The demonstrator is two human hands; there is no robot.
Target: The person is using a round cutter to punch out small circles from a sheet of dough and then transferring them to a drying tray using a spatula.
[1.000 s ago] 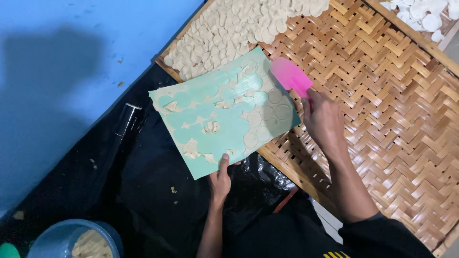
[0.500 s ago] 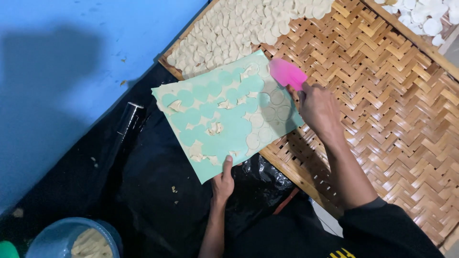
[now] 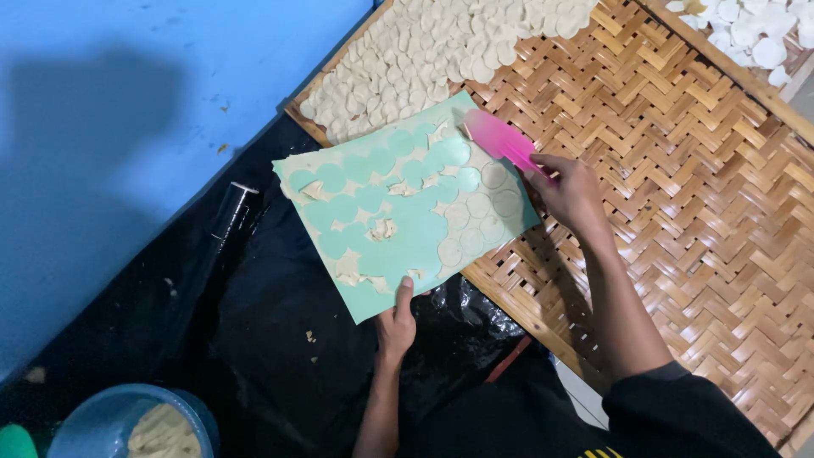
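Two hands are working: left hand gripping the mint-green dough-dotted sheet; right hand, grasping the pink flat scraper, is advancing along its far edge toward the woven bamboo tray.

- Two hands: left hand, right hand.
- One green sheet.
- One pink scraper.
- Two woven trays, the second only partly visible.
- One blue bowl.
- Dough discs: perhaps hundreds, too many to count.

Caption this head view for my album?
Left hand steadies green board; right hand scrapes dough discs with pink scraper.
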